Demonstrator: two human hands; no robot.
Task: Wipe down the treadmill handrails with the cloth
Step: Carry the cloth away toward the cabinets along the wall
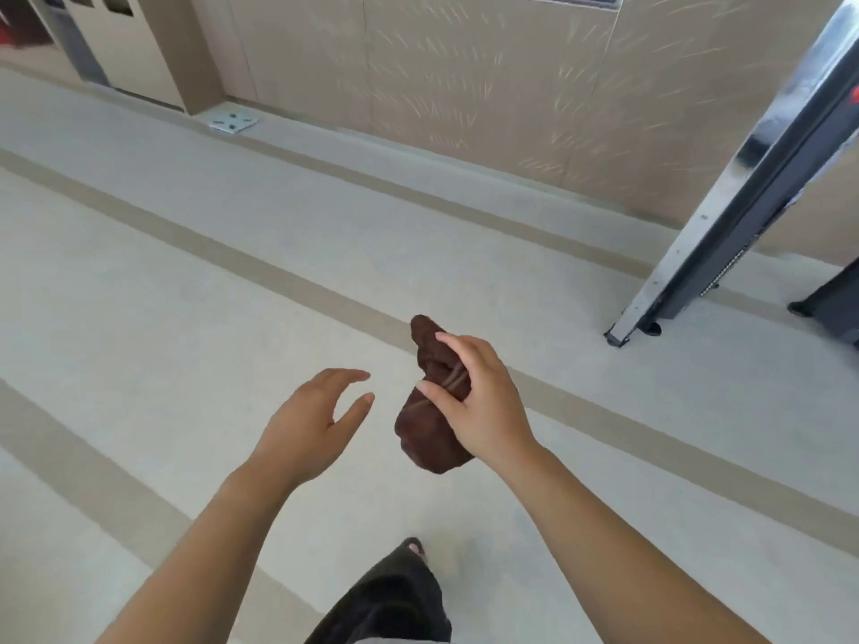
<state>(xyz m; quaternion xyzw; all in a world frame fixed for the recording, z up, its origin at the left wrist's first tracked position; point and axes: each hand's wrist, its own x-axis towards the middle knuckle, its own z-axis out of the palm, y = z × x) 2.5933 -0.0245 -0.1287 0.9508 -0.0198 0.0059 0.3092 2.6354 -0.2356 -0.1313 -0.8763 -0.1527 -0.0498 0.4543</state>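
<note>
**Clerk:** Item one, the cloth?

**Operator:** Cloth (434, 402), dark brown, bunched into a lump. I log it in the right hand (483, 402), whose fingers are closed around its middle; one end pokes out above the hand, a bigger fold hangs below. It is held in the air, over the floor (162, 271).

**Clerk:** Item two, the other hand?

**Operator:** Left hand (311, 420), just left of the cloth, not touching it. Fingers spread and slightly curled, holding nothing.

**Clerk:** Item three, the handrails?

**Operator:** Not on my list. I see no rail I can call one. Up and to the right of the cloth, well apart from it, stands a slanted metal post (725, 192) with a dark foot on the floor. It may belong to the treadmill; I cannot tell. So wiping has not begun, by my reading.

**Clerk:** Risks to enter?

**Operator:** First: the cloth is balled up. Pressed to a rail like that, only a small patch would touch, and I would expect streaks or missed stretches. The free hand looks placed to open it out. Second: the grip sits at the middle, with the lower fold loose; a slack hold while passing it across could let it fall to the floor and pick up dirt. Third: a foot (413, 548) shows below the cloth, mid-step I think, with the post's base ahead and to the right; a toe could catch it.
</note>
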